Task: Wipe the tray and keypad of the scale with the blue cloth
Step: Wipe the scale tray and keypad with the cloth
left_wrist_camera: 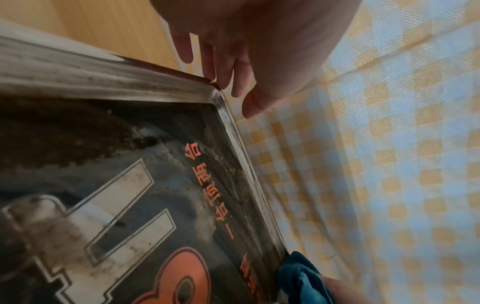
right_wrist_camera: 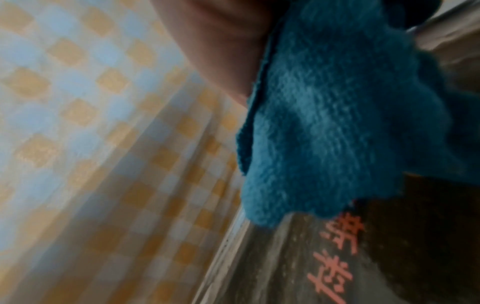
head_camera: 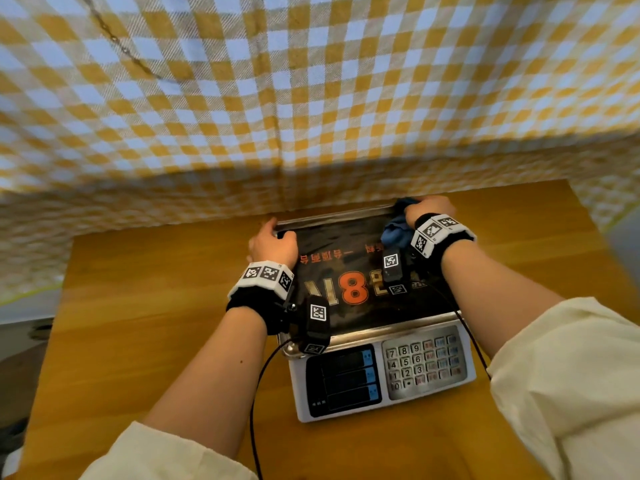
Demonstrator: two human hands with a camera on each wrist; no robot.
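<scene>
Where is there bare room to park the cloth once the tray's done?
Bare wooden table lies left of the scale, and a narrower strip on its right. The tray's far edge is crowded: left hand grips one corner, right hand presses the blue cloth at the other, against the checked backdrop.

Scale (head_camera: 381, 375) on table (head_camera: 138, 323), keypad (head_camera: 424, 362) before tray (head_camera: 349, 336)

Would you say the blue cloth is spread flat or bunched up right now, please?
Bunched up. The fuzzy blue cloth sits crumpled in folds under the right hand at the far right corner of the steel scale tray.
</scene>
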